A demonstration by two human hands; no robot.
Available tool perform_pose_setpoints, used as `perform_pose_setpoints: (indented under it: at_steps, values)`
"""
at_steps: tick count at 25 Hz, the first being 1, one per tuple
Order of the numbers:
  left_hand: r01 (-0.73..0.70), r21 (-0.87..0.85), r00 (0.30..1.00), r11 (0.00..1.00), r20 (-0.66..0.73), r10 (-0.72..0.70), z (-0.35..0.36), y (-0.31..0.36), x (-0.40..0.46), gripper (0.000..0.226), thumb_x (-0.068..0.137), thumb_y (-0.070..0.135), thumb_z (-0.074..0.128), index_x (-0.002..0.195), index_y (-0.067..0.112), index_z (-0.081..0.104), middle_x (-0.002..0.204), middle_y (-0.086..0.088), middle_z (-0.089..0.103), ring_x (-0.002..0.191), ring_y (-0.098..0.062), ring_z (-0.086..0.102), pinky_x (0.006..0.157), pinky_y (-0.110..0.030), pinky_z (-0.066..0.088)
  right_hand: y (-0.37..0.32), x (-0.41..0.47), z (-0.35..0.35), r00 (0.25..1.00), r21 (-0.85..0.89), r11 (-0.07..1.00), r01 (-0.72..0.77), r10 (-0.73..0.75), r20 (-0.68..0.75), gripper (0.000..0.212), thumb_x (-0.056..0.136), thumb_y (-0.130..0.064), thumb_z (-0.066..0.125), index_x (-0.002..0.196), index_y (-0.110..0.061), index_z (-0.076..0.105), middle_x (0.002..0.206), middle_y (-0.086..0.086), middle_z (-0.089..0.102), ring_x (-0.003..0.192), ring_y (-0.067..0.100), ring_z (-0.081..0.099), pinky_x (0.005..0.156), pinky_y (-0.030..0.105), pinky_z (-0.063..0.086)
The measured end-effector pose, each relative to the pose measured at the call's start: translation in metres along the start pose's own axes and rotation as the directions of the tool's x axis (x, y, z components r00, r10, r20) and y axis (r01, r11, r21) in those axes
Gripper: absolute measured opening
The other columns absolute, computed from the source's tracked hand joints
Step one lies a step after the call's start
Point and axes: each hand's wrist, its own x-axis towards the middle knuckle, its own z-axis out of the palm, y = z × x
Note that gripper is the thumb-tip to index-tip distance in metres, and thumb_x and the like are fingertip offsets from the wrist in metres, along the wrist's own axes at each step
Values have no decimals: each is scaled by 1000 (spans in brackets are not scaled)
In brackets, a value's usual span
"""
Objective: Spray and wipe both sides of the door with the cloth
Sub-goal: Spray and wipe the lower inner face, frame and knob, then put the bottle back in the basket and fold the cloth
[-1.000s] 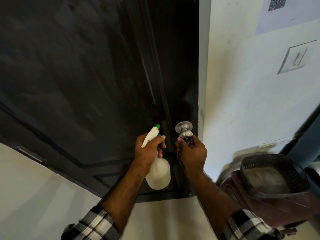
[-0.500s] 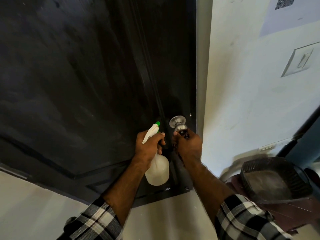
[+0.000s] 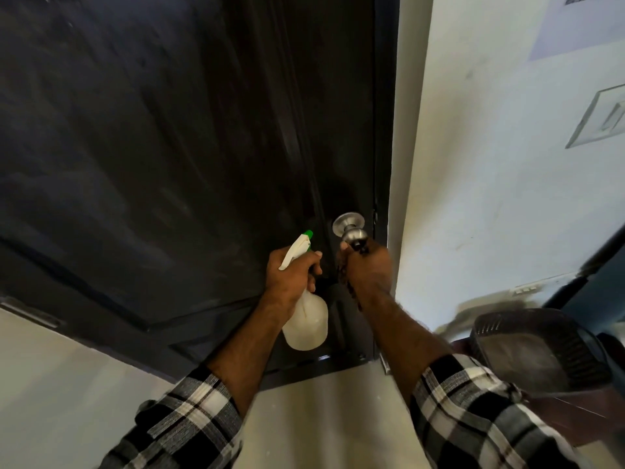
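A dark, glossy door (image 3: 169,147) fills the left and middle of the head view, its right edge against the frame. My left hand (image 3: 287,279) grips the neck of a white spray bottle (image 3: 306,323) with a green nozzle, held upright just left of the knob. My right hand (image 3: 370,272) grips the silver door knob (image 3: 350,228) from below. A dark strip that looks like the cloth (image 3: 343,280) hangs from this hand's fingers; most of it is hidden.
A white wall (image 3: 490,198) with a light switch (image 3: 605,120) stands right of the frame. A dark mesh basket (image 3: 541,346) sits on reddish-brown furniture at the lower right, close to my right elbow. Pale floor (image 3: 321,418) lies below.
Both hands keep their holds. The view has shifted, so the knob and hands sit slightly further left and my checked sleeves show more.
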Motion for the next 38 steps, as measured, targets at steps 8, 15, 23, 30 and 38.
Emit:
perform_pose_setpoints:
  at_steps: [8, 15, 23, 30, 38]
  values:
    - [61, -31, 997, 998, 58, -59, 30, -22, -33, 16, 94, 13, 74, 96, 22, 61, 72, -8, 67, 48, -16, 52, 51, -31, 48, -5, -28, -78, 998, -31, 999, 37, -39, -52, 23, 95, -47, 79, 91, -24, 80, 83, -9, 79, 81, 9, 76, 76, 28, 61]
    - [88, 21, 972, 996, 217, -91, 92, -52, -34, 26, 91, 24, 78, 112, 13, 67, 75, -6, 72, 52, -16, 56, 53, -29, 53, 3, -40, -163, 966, 18, 995, -100, 101, -238, 27, 96, -44, 78, 85, -20, 78, 74, -3, 79, 68, 21, 79, 62, 50, 68]
    - [-77, 81, 847, 994, 532, 22, 221, -75, -65, 16, 84, 9, 81, 80, 16, 67, 77, -7, 68, 62, -20, 61, 65, -35, 57, 46, -27, -296, 834, -11, 975, -222, 184, -521, 26, 89, -43, 83, 79, -19, 78, 69, -6, 77, 72, 18, 77, 73, 40, 67]
    - [-149, 133, 832, 980, 552, 52, 356, -149, -70, 25, 82, 9, 81, 95, 16, 61, 93, 0, 71, 80, -12, 67, 78, -34, 57, 128, 57, -398, 816, -59, 938, -341, 264, -514, 25, 93, -45, 81, 84, -22, 79, 73, -13, 78, 76, 7, 76, 75, 29, 62]
    - [-187, 239, 919, 953, 385, 83, 462, -307, -43, 33, 95, 41, 73, 123, 33, 57, 111, 12, 67, 98, -14, 68, 92, -46, 60, 263, 181, -431, 861, -139, 880, -454, 393, -322, 24, 92, -50, 79, 88, -26, 79, 85, -4, 79, 83, 18, 76, 74, 34, 64]
